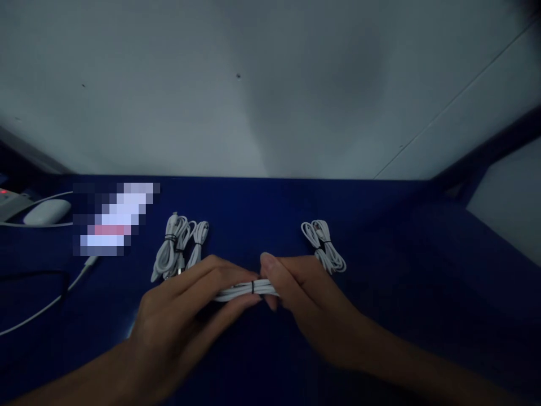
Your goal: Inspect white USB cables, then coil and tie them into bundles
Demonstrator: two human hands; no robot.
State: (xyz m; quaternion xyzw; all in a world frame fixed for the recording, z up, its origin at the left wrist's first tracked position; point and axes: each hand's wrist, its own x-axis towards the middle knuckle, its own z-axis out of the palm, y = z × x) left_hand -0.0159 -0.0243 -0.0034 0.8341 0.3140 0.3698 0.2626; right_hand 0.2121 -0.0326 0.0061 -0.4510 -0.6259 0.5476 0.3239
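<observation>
A coiled white cable [240, 290], bound at its middle by a thin black tie [253, 287], is held level between my two hands. My left hand [186, 307] closes round the left end of the bundle, fingers above and thumb below. At the other end my right hand [302, 290] pinches the bundle near the tie. Behind my left hand lie several tied white cables [173, 248] in a cluster. Beyond my right hand rests another bundled white cable [324, 245] with a dark tie. Parts of the held cable are hidden by my fingers.
The blue tabletop [249, 220] meets a pale wall [169, 113] at the back. To the left are a blurred-out bright screen [118, 217] with a white cord [63, 299] near it, a white rounded case [47, 212] and a white box with a red light [10, 203].
</observation>
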